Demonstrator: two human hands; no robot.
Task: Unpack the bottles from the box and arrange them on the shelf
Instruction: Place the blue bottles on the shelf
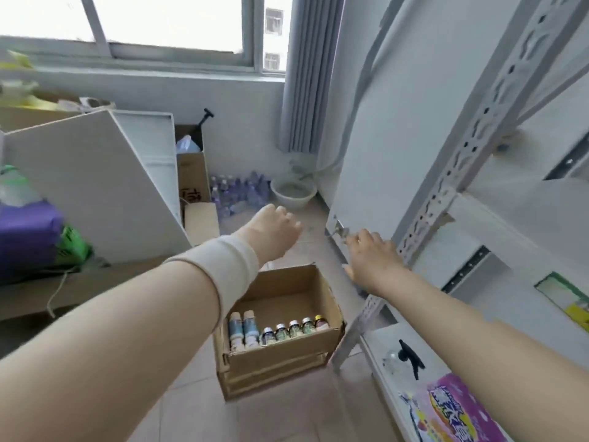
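My two forearms fill the foreground, the left one wrapped in a beige wrist band (pixel 229 266). The left hand (pixel 275 232) hangs in the air above the floor, its back towards me, fingers loosely curled with nothing in them that I can see. The right hand (pixel 371 260) reaches to the lower corner of a white panel (pixel 382 138), fingertips at a small metal bracket (pixel 339 231). Whether it grips the bracket or only touches it I cannot tell, as the picture is blurred there.

The cardboard box (pixel 280 355) stands open on the tiled floor (pixel 197 409) between my arms, just beside the foot of the shelf (pixel 441 199), a grey perforated metal rack. The bottles (pixel 280 330) stand in one row along the box's near wall, two taller and five small, their labels too small to read. My left arm hides the box's left corner.

The shelf's lowest board, cut off by the frame edge, carries a spray bottle (pixel 408 352) and a pink pack (pixel 459 409). Farther back, a basin (pixel 293 193) and a cluster of water bottles (pixel 239 189) sit on the floor below a grey curtain (pixel 302 90) and a window (pixel 159 20).
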